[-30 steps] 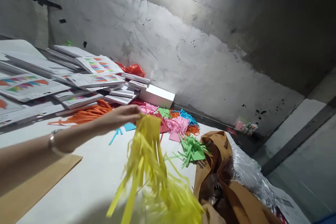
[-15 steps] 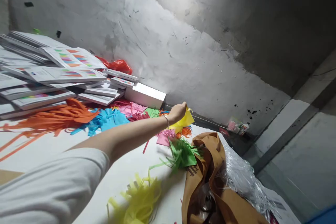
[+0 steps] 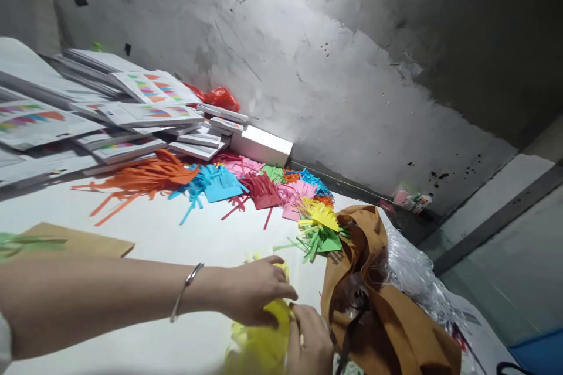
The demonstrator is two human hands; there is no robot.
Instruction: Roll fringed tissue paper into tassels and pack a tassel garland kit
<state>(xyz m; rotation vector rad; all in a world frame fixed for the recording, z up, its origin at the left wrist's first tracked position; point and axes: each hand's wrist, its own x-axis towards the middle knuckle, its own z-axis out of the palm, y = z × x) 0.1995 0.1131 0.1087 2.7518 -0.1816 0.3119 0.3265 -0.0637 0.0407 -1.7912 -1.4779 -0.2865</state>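
Observation:
A piece of yellow fringed paper lies on the white table low in the head view, slightly blurred. My left hand, with a silver bracelet at the wrist, comes in from the left and curls its fingers over the paper's upper part. Opposite it, my right hand pinches the paper's right edge; part of that hand is cut off by the frame's bottom. Beyond the hands, another yellow fringed piece rests on a green fringed piece, beside a brown fabric bag.
Fringed pieces in orange, blue, dark red and pink line the table's back. Printed white packs are stacked at left, near a white box. Clear plastic strips lie behind the bag.
My left hand has let go of a yellow fringed piece at the row's far end and drawn back to the near yellow piece. My right hand has come into view.

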